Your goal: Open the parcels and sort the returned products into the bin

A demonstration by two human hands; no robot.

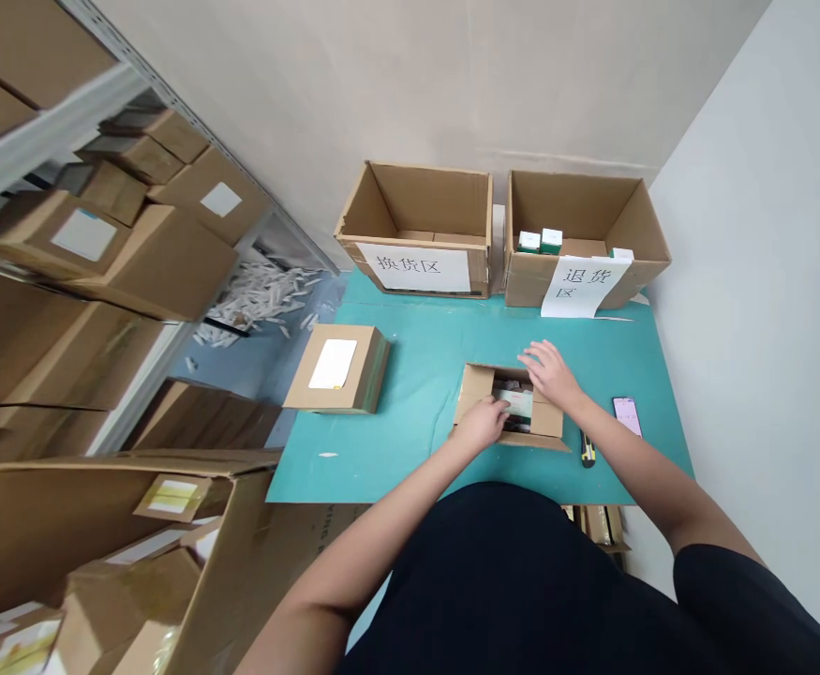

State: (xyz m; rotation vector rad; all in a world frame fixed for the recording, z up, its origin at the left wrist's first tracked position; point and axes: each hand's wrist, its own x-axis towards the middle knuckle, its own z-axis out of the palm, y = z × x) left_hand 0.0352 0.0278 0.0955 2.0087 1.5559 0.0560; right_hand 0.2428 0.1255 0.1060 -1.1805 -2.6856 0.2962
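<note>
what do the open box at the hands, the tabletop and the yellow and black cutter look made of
Open box: matt brown cardboard, judging by its folded flaps. Tabletop: a smooth turquoise covering, perhaps vinyl or rubber; the faint creases suggest a sheet. Cutter: probably a hard plastic handle, from its yellow and black colouring, though too small to be sure.

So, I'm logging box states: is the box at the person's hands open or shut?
Open: the box has parted flaps, a pale item shows inside, and the left hand is at the opening.
</note>
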